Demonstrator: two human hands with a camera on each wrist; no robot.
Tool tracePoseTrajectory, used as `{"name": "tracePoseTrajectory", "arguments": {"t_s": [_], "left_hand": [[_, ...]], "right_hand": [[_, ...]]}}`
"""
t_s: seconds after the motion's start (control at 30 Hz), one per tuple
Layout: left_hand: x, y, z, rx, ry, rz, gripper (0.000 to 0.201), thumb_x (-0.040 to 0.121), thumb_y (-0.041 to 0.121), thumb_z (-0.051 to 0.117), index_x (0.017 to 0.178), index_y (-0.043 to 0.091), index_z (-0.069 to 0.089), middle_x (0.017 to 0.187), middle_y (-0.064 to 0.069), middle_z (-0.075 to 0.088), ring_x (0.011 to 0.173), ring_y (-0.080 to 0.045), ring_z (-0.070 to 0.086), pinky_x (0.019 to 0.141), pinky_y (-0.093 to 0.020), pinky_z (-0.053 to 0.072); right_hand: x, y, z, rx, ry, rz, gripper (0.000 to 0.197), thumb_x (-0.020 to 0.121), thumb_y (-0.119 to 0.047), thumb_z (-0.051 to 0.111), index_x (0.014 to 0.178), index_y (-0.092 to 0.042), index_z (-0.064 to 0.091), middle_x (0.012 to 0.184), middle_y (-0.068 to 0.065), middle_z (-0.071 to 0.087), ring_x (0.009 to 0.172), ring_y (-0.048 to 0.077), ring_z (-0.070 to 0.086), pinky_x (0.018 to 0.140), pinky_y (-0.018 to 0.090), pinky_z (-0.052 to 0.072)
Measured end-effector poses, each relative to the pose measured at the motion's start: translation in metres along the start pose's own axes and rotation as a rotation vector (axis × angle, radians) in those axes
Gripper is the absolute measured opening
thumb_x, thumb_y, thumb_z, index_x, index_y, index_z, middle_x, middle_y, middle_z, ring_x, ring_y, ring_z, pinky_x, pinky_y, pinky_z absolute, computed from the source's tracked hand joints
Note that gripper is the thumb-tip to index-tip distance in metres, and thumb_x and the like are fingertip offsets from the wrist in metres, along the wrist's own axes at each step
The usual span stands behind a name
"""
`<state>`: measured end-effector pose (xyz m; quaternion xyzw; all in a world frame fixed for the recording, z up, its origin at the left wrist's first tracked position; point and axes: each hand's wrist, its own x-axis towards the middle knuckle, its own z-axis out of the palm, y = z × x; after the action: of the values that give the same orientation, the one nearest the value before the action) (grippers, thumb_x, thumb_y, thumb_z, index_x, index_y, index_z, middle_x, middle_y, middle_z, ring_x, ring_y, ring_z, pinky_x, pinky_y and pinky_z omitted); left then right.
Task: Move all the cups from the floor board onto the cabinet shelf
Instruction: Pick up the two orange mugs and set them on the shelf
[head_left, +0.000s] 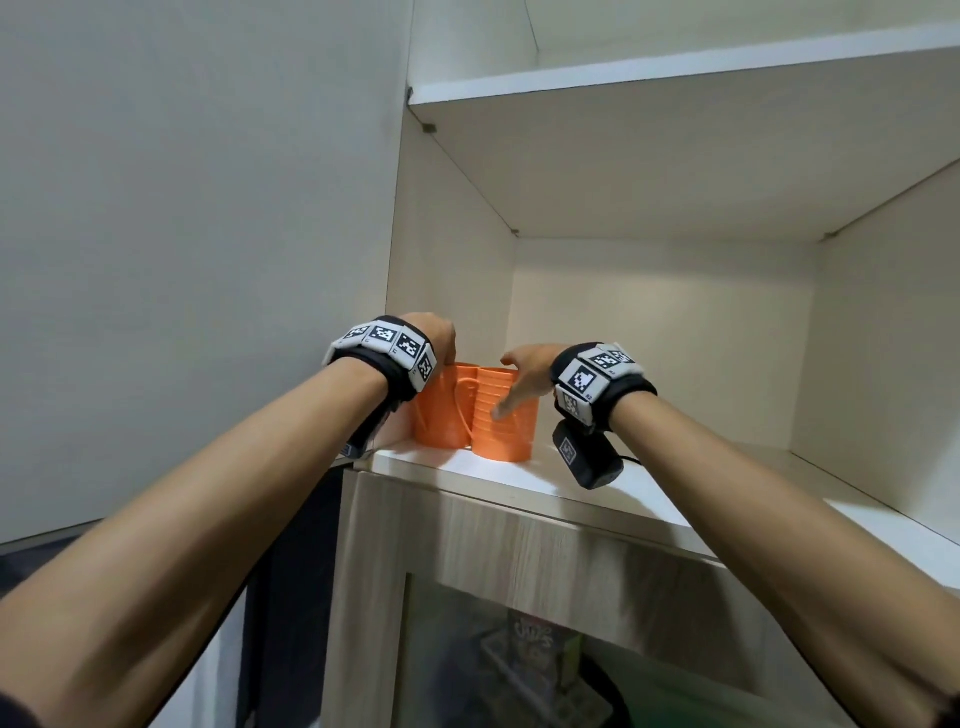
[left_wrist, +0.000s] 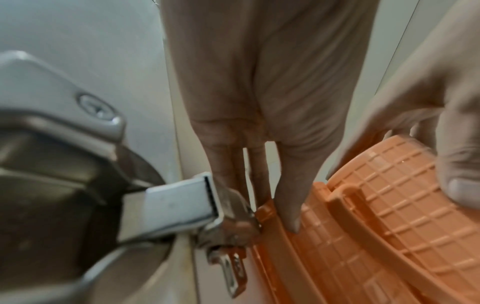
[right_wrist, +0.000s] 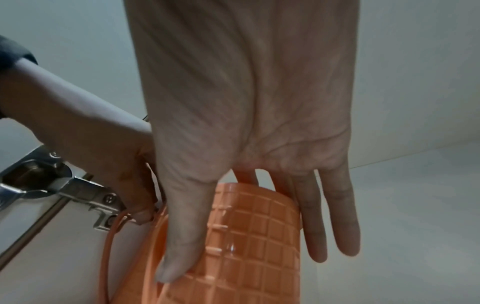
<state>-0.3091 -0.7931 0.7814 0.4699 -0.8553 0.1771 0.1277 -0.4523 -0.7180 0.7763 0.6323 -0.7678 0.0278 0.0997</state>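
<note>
Two orange cups on the cabinet shelf (head_left: 597, 499), upright, side by side and touching, at the shelf's left end close to the side wall. Left cup (head_left: 441, 410), right cup (head_left: 506, 421); both ribbed with a grid pattern, handles on them.

Left hand (head_left: 431, 335) sits over the top of the left cup. Wrist view: fingers (left_wrist: 288, 197) reach down straight onto the cup's outer side near the handle; no closed grip visible, hand relaxed.

Right hand (head_left: 524, 371) is on the right cup. Wrist view: thumb (right_wrist: 182, 236) lies flat down one side, fingers straight down the far side, cup between them. Loose wide span, fingers not curled.

A metal door hinge (left_wrist: 182, 205) sits just beside the left cup on the cabinet wall. Below the shelf, a glass door (head_left: 519, 649) with blurred items behind it.
</note>
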Motion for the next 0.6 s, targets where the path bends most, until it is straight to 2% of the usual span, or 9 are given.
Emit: {"name": "tracePoseTrajectory", "arguments": {"t_s": [0.1, 0.17, 0.3, 0.37, 0.4, 0.43, 0.47, 0.53, 0.6], "left_hand": [[-0.002, 0.0, 0.003, -0.011, 0.008, -0.012, 0.037, 0.079, 0.007, 0.058, 0.112, 0.018, 0.071, 0.11, -0.011, 0.071, 0.101, -0.032, 0.066, 0.082, -0.033, 0.054], [-0.002, 0.001, 0.005, -0.028, 0.013, -0.01, 0.041, 0.079, 0.008, 0.062, 0.117, 0.019, 0.069, 0.115, -0.01, 0.07, 0.105, -0.031, 0.065, 0.084, -0.032, 0.052], [-0.013, 0.002, 0.001, -0.181, 0.087, -0.037, 0.054, 0.076, 0.02, 0.073, 0.128, 0.022, 0.06, 0.127, -0.008, 0.063, 0.113, -0.027, 0.062, 0.09, -0.031, 0.05], [-0.029, 0.003, -0.003, -0.267, 0.142, -0.036, 0.053, 0.078, 0.021, 0.074, 0.129, 0.02, 0.059, 0.128, -0.009, 0.062, 0.106, -0.028, 0.063, 0.088, -0.031, 0.049], [-0.039, 0.004, -0.005, -0.309, 0.152, -0.04, 0.053, 0.079, 0.02, 0.073, 0.13, 0.019, 0.058, 0.129, -0.01, 0.061, 0.097, -0.028, 0.065, 0.085, -0.031, 0.05], [-0.051, 0.005, -0.006, -0.355, 0.154, -0.053, 0.053, 0.081, 0.019, 0.073, 0.131, 0.017, 0.057, 0.131, -0.011, 0.059, 0.088, -0.028, 0.065, 0.083, -0.032, 0.053], [-0.064, 0.005, -0.006, -0.395, 0.157, -0.074, 0.053, 0.081, 0.017, 0.073, 0.131, 0.016, 0.056, 0.132, -0.013, 0.058, 0.086, -0.028, 0.066, 0.083, -0.035, 0.055], [-0.094, 0.003, -0.004, -0.43, 0.173, -0.139, 0.054, 0.079, 0.015, 0.074, 0.13, 0.013, 0.057, 0.129, -0.014, 0.06, 0.102, -0.029, 0.065, 0.092, -0.036, 0.052], [-0.131, 0.001, -0.001, -0.454, 0.197, -0.216, 0.052, 0.077, 0.014, 0.075, 0.126, 0.012, 0.06, 0.123, -0.013, 0.064, 0.11, -0.029, 0.062, 0.096, -0.037, 0.049]], "right_hand": [[0.002, 0.002, 0.005, 0.008, 0.021, -0.015, 0.102, 0.071, -0.058, 0.074, 0.152, -0.021, 0.024, 0.155, 0.003, 0.036, 0.139, 0.026, 0.039, 0.112, 0.043, 0.035], [0.0, 0.004, 0.008, 0.041, 0.04, -0.033, 0.104, 0.073, -0.058, 0.073, 0.154, -0.021, 0.017, 0.156, 0.004, 0.033, 0.141, 0.027, 0.036, 0.112, 0.042, 0.034], [-0.008, 0.005, 0.008, 0.166, 0.177, -0.105, 0.105, 0.075, -0.056, 0.071, 0.154, -0.018, 0.014, 0.156, 0.011, 0.033, 0.14, 0.03, 0.037, 0.111, 0.041, 0.035], [-0.014, 0.002, 0.011, 0.205, 0.222, -0.162, 0.101, 0.078, -0.055, 0.07, 0.154, -0.014, 0.016, 0.155, 0.013, 0.032, 0.14, 0.031, 0.035, 0.112, 0.04, 0.034], [-0.019, 0.0, 0.013, 0.23, 0.225, -0.191, 0.1, 0.079, -0.054, 0.069, 0.154, -0.013, 0.017, 0.156, 0.014, 0.031, 0.141, 0.031, 0.034, 0.113, 0.041, 0.033], [-0.024, -0.004, 0.016, 0.261, 0.22, -0.219, 0.099, 0.079, -0.052, 0.07, 0.153, -0.012, 0.017, 0.156, 0.014, 0.031, 0.142, 0.03, 0.033, 0.114, 0.041, 0.032], [-0.03, -0.007, 0.02, 0.288, 0.216, -0.248, 0.099, 0.079, -0.051, 0.071, 0.153, -0.012, 0.018, 0.156, 0.013, 0.031, 0.142, 0.03, 0.032, 0.114, 0.041, 0.031], [-0.044, -0.014, 0.028, 0.326, 0.223, -0.317, 0.096, 0.079, -0.047, 0.073, 0.152, -0.011, 0.021, 0.156, 0.013, 0.032, 0.142, 0.029, 0.034, 0.114, 0.039, 0.032], [-0.064, -0.023, 0.036, 0.358, 0.254, -0.408, 0.09, 0.08, -0.042, 0.073, 0.15, -0.01, 0.027, 0.153, 0.014, 0.036, 0.139, 0.029, 0.037, 0.111, 0.036, 0.033]]}}
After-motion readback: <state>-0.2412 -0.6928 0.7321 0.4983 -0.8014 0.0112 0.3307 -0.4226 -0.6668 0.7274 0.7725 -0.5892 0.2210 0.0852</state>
